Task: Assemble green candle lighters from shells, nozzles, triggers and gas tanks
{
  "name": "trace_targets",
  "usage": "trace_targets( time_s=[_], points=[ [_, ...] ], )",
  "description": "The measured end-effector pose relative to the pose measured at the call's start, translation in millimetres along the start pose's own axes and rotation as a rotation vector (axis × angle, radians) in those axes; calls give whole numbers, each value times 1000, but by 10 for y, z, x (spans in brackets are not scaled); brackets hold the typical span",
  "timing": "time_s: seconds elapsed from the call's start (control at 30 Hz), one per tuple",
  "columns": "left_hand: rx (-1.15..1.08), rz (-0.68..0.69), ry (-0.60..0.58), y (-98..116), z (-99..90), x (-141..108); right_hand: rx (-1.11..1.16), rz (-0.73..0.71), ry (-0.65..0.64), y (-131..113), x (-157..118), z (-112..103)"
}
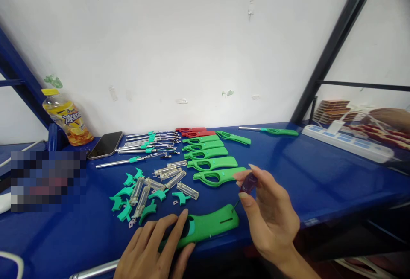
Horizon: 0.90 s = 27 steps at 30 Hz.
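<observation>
My left hand [156, 245] is closed over a green gas lighter [214, 224] lying at the table's front edge, its metal barrel [96, 269] running out to the lower left. Between the thumb and fingers of my right hand [272, 210] is a small screwdriver with a dark purple handle [248, 182]. Its thin shaft slants down to the end of the lighter's body; whether the tip sits in a screw is too small to tell. Behind lie green handle shells [221, 177], clear fuel tanks [188, 190] and teal triggers [147, 213].
Metal barrels with wires [128, 161], red shells [195, 134] and one complete-looking lighter [278, 132] lie farther back. A phone [105, 145] and a drink bottle [68, 119] stand at the left, a power strip [349, 143] at the right. Another person's hand [390, 118] shows far right.
</observation>
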State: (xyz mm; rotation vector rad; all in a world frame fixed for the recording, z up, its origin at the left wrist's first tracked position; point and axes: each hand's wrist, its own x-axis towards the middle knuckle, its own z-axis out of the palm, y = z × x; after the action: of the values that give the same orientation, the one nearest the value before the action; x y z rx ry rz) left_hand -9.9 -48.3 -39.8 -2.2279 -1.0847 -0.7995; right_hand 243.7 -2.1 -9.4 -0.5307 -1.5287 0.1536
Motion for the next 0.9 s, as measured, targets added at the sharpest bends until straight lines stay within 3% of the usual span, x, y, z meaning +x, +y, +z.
trace_targets(
  time_s=[0.07, 0.23, 0.33, 0.5, 0.67, 0.9],
  points=[
    [5, 2, -2, -3, 0, 3, 4, 19, -17, 1, -15, -7],
    [14, 9, -12, -8, 6, 4, -36, -93, -25, -3, 14, -8],
    [15, 2, -20, -7, 10, 5, -36, -70, -8, 0, 13, 6],
    [7, -1, -11, -2, 7, -2, 4, -86, -97, -6, 0, -3],
    [6, -4, -18, -4, 3, -4, -85, -157, -41, -32, 62, 5],
    [13, -8, -4, 5, -16, 4, -84, -118, -83, 4, 40, 6]
  ],
)
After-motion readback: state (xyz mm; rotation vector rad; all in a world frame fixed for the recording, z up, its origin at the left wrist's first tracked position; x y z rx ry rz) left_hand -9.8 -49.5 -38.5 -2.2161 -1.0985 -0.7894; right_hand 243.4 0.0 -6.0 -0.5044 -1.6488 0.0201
